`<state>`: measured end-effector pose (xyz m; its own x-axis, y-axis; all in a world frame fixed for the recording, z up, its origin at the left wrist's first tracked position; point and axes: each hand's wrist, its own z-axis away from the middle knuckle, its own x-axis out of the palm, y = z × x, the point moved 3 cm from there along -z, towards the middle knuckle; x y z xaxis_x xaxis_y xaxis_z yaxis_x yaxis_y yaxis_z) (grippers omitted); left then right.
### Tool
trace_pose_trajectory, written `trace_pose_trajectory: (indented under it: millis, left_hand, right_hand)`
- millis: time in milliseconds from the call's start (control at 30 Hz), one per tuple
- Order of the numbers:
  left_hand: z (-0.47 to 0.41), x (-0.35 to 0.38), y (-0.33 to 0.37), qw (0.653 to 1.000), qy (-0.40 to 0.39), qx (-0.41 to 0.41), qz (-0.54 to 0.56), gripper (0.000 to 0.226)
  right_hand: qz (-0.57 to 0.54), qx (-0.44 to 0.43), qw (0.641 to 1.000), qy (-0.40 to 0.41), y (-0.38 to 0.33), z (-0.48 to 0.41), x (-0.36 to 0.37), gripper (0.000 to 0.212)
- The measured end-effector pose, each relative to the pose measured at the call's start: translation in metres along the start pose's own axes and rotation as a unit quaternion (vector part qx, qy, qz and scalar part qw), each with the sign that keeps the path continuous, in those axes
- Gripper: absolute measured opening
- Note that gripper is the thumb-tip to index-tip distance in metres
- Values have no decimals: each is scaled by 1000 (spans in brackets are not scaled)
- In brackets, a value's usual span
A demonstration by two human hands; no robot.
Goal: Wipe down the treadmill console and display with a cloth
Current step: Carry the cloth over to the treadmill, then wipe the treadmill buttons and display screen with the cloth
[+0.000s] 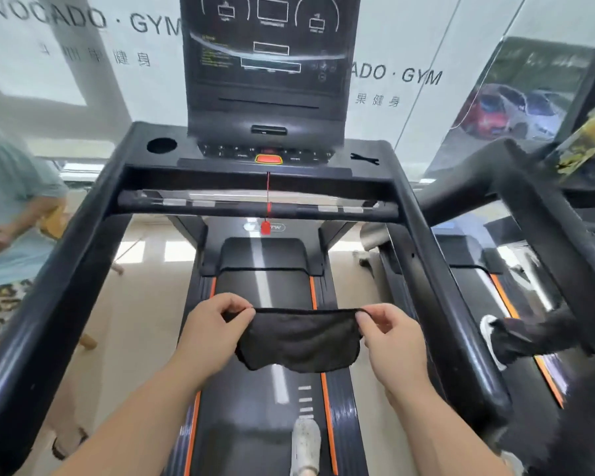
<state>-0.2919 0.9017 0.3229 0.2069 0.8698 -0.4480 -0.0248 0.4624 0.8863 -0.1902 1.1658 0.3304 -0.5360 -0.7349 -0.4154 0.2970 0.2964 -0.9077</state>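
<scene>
Prep step, no wiping yet — left hand (213, 324) and right hand (389, 333) each pinch a top corner of the black cloth (298, 341), stretched above the belt (265, 286), well short of the console (272, 156) and display (270, 46) — next, likely bunch and reach forward.

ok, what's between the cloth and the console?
Head view: the front crossbar with the red safety clip hanging on its cord; below it, bare running belt up from the cloth toward the console.
</scene>
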Motion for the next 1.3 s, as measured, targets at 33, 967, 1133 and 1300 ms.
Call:
trace_pose_trajectory:
  millis: [33, 967, 1133, 1300]
  left_hand:
    - [-19, 2, 7, 1000, 1, 1, -5, 14]
    - [-450, 42, 128, 978, -91, 108, -151, 16]
    - [-491, 6, 104, 961, -89, 158, -209, 7]
    - [-522, -36, 71, 926, -18, 206, -315, 30]
  right_hand:
    - [-6, 0, 1000, 3, -4, -20, 6, 13]
    - [-56, -8, 985, 162, -120, -441, 134, 11]
    - [80, 3, 983, 164, -118, -456, 176, 8]
    - [310, 48, 947, 77, -102, -468, 214, 60]
